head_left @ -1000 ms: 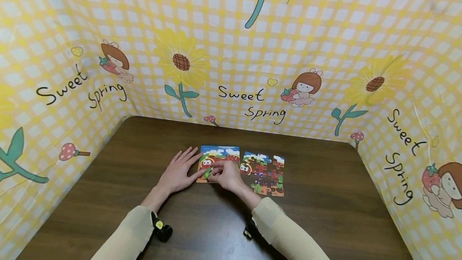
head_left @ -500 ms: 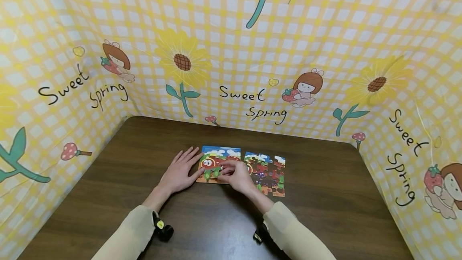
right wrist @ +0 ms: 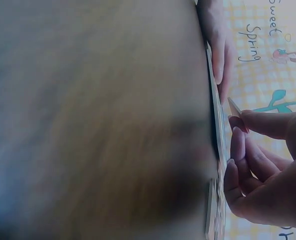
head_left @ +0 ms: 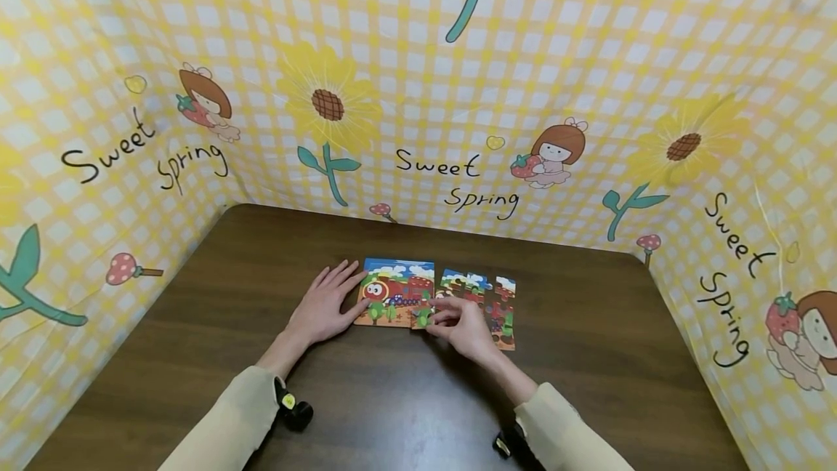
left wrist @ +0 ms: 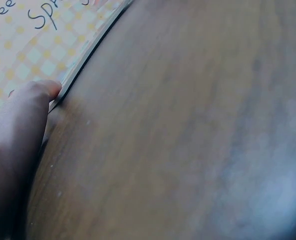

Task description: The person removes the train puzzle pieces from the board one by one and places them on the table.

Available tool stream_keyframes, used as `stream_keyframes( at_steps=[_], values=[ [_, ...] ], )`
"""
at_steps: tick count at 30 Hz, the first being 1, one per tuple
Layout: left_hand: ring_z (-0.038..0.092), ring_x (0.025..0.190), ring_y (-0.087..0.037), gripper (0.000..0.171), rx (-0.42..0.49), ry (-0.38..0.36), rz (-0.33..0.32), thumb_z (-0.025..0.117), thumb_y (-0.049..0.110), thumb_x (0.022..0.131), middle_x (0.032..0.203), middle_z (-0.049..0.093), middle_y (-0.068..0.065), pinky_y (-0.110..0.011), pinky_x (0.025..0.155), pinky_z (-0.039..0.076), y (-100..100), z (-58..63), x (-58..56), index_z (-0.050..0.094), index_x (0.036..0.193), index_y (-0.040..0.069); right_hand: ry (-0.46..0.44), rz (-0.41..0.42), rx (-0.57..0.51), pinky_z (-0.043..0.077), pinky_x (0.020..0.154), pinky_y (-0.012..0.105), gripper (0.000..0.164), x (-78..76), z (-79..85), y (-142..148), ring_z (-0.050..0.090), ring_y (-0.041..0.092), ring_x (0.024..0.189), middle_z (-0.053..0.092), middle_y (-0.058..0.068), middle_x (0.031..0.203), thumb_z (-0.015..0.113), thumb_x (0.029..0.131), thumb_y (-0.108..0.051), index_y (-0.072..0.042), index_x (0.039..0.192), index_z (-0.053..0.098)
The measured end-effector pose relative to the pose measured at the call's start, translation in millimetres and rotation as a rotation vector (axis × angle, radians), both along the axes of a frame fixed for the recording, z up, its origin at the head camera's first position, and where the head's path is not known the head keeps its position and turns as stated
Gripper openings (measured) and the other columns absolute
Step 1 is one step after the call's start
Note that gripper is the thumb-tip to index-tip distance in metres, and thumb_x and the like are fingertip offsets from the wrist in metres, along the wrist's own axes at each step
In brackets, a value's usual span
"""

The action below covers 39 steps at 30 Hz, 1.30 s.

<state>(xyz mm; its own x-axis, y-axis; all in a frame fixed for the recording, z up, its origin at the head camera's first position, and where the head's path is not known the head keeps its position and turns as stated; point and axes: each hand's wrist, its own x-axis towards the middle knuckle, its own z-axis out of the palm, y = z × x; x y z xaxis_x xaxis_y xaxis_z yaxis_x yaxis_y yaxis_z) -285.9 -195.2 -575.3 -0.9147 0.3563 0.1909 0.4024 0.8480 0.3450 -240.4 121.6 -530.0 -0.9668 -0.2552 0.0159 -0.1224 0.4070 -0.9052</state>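
A picture puzzle [head_left: 395, 284] with a red, round-eyed cartoon train lies flat on the brown table. My left hand [head_left: 325, 306] rests at its left edge, fingers straight and spread, thumb touching the picture's lower left. Between thumb and fingers my right hand [head_left: 463, 324] pinches a puzzle piece [head_left: 421, 315] over the puzzle's lower right corner. From the side, in the right wrist view, this puzzle piece [right wrist: 234, 107] is tilted and raised off the puzzle. Only part of the left hand [left wrist: 20, 130] shows in the left wrist view.
Several loose puzzle pieces [head_left: 505, 311] lie in rough columns to the right of the puzzle, partly covered by the right hand. A yellow checked cloth [head_left: 418, 129] stands round the table's [head_left: 294, 238] far side and flanks.
My right hand has moved rightward across the puzzle, from its lower left part to its lower right corner. The left hand has stayed in place.
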Motion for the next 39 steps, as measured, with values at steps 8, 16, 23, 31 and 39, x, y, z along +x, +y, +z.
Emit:
stream_keyframes(
  at_steps=[8,16,23,31,39],
  values=[
    [0.032,0.168,-0.039,0.071,-0.002,0.011,0.004,0.061,0.055,0.108,0.178,0.041,-0.014,-0.065,0.138,0.022,-0.6,-1.8,-0.4,0.051,0.167,0.017,0.013,-0.02,0.023,0.058,0.07,0.02,0.04,11.7,-3.1,15.2,0.079,0.02,0.084,0.085,0.018,0.097,0.085,0.092,0.003,0.003,0.131,0.076],
    [0.031,0.169,-0.038,0.071,0.009,0.0,-0.005,0.061,0.053,0.109,0.178,0.039,-0.014,-0.064,0.138,0.02,-1.3,0.1,-1.1,0.049,0.168,0.016,0.002,-0.044,0.029,0.056,0.07,0.018,0.04,18.6,-4.5,24.2,0.077,0.015,0.084,0.085,0.018,0.095,0.085,0.091,0.004,0.003,0.129,0.077],
    [0.031,0.169,-0.038,0.071,-0.001,0.002,-0.007,0.06,0.054,0.109,0.179,0.039,-0.014,-0.064,0.138,0.021,-1.4,-1.0,-0.6,0.048,0.168,0.016,0.001,-0.07,0.044,0.055,0.07,0.018,0.04,19.6,-4.9,27.7,0.077,0.016,0.084,0.085,0.018,0.095,0.086,0.089,0.006,0.004,0.127,0.076],
    [0.032,0.169,-0.038,0.071,0.001,0.006,-0.002,0.061,0.054,0.108,0.178,0.04,-0.014,-0.064,0.138,0.021,-1.4,-1.5,0.1,0.049,0.168,0.016,0.012,-0.078,0.045,0.055,0.071,0.017,0.04,19.8,-5.9,28.5,0.075,0.014,0.083,0.085,0.018,0.094,0.085,0.088,0.007,0.004,0.127,0.076],
    [0.031,0.169,-0.038,0.07,0.011,-0.006,-0.003,0.059,0.053,0.11,0.179,0.039,-0.014,-0.064,0.138,0.02,-2.1,-2.5,-0.1,0.048,0.169,0.017,0.032,-0.1,0.101,0.054,0.07,0.018,0.04,21.4,-6.9,29.4,0.073,0.013,0.083,0.084,0.013,0.092,0.085,0.088,0.007,0.003,0.127,0.077]
  ],
)
